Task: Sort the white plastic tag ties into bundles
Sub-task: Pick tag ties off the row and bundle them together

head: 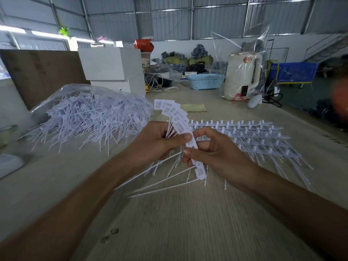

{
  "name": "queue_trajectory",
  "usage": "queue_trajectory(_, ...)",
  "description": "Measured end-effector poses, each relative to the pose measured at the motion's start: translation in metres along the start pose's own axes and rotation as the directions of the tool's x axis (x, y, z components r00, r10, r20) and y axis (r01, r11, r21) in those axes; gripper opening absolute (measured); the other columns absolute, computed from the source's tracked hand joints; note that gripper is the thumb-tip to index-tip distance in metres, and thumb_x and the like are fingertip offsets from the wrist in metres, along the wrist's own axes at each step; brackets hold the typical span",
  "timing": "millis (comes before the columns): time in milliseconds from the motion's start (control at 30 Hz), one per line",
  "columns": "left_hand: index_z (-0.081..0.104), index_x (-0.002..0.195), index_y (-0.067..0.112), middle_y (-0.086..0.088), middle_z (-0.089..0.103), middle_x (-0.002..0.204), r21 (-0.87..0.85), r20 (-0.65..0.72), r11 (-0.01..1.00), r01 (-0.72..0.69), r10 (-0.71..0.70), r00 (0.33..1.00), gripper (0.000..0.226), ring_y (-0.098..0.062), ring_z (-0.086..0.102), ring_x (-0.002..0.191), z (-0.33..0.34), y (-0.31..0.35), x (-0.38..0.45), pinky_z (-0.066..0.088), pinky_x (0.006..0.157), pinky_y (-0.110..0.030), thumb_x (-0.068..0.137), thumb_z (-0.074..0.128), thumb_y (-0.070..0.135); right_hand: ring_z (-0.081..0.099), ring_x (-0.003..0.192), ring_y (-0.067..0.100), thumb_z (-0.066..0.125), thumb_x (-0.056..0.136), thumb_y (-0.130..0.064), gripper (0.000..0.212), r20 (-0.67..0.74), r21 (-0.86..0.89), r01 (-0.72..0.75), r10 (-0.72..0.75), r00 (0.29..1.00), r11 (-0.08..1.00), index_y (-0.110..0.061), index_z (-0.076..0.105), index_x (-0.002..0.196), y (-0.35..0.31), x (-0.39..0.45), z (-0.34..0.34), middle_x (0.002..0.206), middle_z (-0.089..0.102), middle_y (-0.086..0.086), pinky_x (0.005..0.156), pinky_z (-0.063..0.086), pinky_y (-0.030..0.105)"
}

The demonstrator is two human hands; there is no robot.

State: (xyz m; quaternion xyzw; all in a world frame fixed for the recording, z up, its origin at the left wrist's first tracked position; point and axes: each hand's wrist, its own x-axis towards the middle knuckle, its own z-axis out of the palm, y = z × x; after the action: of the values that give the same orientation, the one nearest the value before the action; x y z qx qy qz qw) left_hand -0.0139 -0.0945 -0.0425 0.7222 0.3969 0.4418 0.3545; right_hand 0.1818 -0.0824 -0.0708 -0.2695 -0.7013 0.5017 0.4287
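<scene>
While the person stood at the wooden table [188,223], both hands were busy with one fan of white tag ties [180,127]. The left hand [156,144] was closed around the thin tails, with the thumb pressed on the flat tags. The right hand [212,147] pinched the lower tags between thumb and forefinger. The fan curved from the upper left down toward the lower right, just between the two hands, and the tails pointed down and to the left, away from the right hand.

The loose supply, a big heap of ties [90,119], lay half inside a clear plastic bag [56,95] to the left, clearly nearer to the left hand. Its ties pointed in every direction, so there was no single long axis there. The finished rows of ties [244,136] lay flat on the table to the right, behind and beside the right hand, with the heads lined up from left to right and the tails coming toward the person. I judged that the held fan would go to that side, so the right hand was better placed to lay it down.

As for numbers: I counted one heap, one bag, one fan in the hands, and about four overlapping rows on the right. The fan showed perhaps ten tags; the blur did not allow an exact count.
</scene>
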Motion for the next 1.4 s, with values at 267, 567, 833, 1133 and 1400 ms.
queue_trajectory(267, 0.075, 0.071, 0.017, 0.001, 0.071, 0.063, 0.057, -0.037, 0.997, -0.057, 0.059, 0.998, 0.028, -0.006, 0.065, 0.054, 0.006, 0.005, -0.002, 0.047, 0.055, -0.011, 0.097, 0.064, 0.021, 0.074, 0.086, 0.023, 0.068, 0.092, -0.011, 0.014, -0.028, -0.146, 0.037, -0.041, 0.999, 0.989, -0.002, 0.066, 0.103, 0.004, 0.003, 0.002, 0.092, 0.076, 0.013, 0.081, 0.06, 0.035)
queue_trajectory(567, 0.064, 0.059, 0.024, 0.008, 0.051, 0.049, 0.083, -0.089, 0.997, -0.001, 0.008, 0.996, 0.035, -0.004, 0.041, 0.041, 0.004, 0.006, -0.002, 0.032, 0.044, -0.014, 0.09, 0.069, 0.04, 0.065, 0.063, 0.006, 0.054, 0.101, -0.011, 0.025, 0.016, -0.386, 0.103, -0.105, 0.994, 0.917, -0.001, 0.071, 0.086, 0.011, -0.001, 0.007, 0.067, 0.067, -0.003, 0.064, 0.047, 0.016)
queue_trajectory(833, 0.056, 0.057, 0.013, 0.014, 0.042, 0.04, 0.179, -0.19, 0.983, 0.026, 0.008, 0.982, 0.041, 0.001, 0.038, 0.035, 0.008, 0.004, 0.0, 0.03, 0.042, -0.011, 0.093, 0.069, 0.028, 0.052, 0.049, 0.016, 0.059, 0.098, -0.018, 0.034, -0.091, -0.673, 0.192, -0.337, 0.937, 0.714, -0.013, 0.059, 0.064, 0.018, -0.005, 0.014, 0.053, 0.054, 0.0, 0.049, 0.038, 0.033)
queue_trajectory(1133, 0.061, 0.057, 0.027, 0.012, 0.046, 0.046, 0.1, -0.008, 0.994, -0.034, 0.035, 0.999, 0.038, -0.002, 0.039, 0.038, 0.001, 0.011, -0.004, 0.032, 0.042, -0.016, 0.093, 0.063, 0.039, 0.06, 0.062, 0.027, 0.056, 0.098, -0.015, 0.03, 0.135, -0.296, 0.172, -0.137, 0.981, 0.94, -0.003, 0.069, 0.075, 0.003, 0.0, 0.002, 0.066, 0.065, 0.009, 0.065, 0.048, 0.038)
queue_trajectory(1400, 0.053, 0.07, -0.003, -0.009, 0.036, 0.054, 0.086, 0.362, 0.996, 0.019, -0.049, 0.931, 0.043, -0.013, 0.031, 0.044, -0.017, 0.01, -0.01, 0.027, 0.045, -0.02, 0.088, 0.065, 0.035, 0.058, 0.069, 0.038, 0.06, 0.094, -0.019, 0.028, 0.43, -0.349, 0.164, 0.003, 0.903, 0.923, 0.005, 0.073, 0.096, -0.008, -0.001, -0.013, 0.076, 0.063, 0.021, 0.062, 0.046, 0.045)
